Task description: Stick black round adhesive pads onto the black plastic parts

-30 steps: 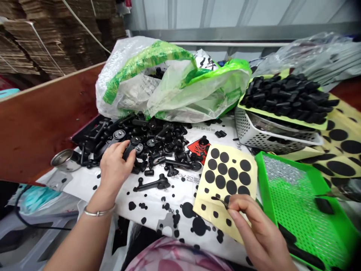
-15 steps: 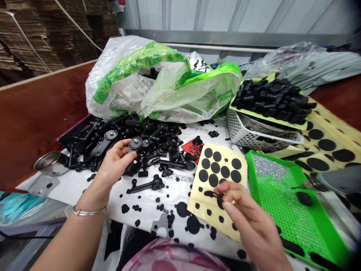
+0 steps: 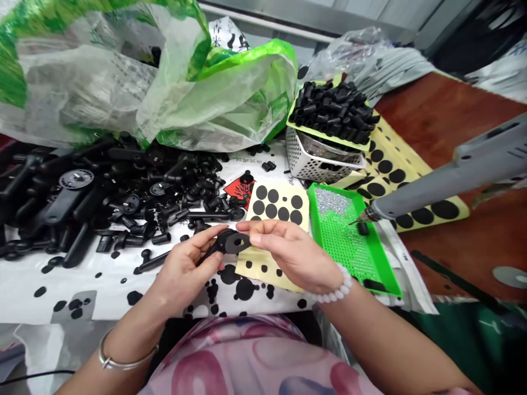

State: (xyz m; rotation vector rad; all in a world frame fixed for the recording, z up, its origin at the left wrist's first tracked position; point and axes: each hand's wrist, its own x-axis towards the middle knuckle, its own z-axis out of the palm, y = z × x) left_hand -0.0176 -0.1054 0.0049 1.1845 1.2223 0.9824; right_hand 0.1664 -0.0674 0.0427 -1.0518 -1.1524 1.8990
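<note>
My left hand (image 3: 186, 270) is closed around a black plastic crank handle (image 3: 211, 249), its round head turned toward my other hand. Between the fingertips of my right hand (image 3: 288, 252) is a black round sticker (image 3: 235, 244) with a hole in it. The sticker lies at the handle's round head; whether it is pressed on I cannot tell. Beneath the hands is a yellow sticker sheet (image 3: 275, 277) bearing several black discs. Another crank handle (image 3: 152, 263) lies on the table just left of it.
A heap of black plastic parts (image 3: 119, 203) fills the left. Behind it sprawls a green-and-clear plastic bag (image 3: 230, 115). A green tray (image 3: 341, 241) with small silvery pieces, a grey electric screwdriver (image 3: 444, 181) and a white basket (image 3: 321, 164) under black caps (image 3: 333, 112) are on the right.
My left hand has brought the crank handle right, away from the heap. My right hand has lifted the sticker from over the sheet to the handle's head. The view has swung right.
</note>
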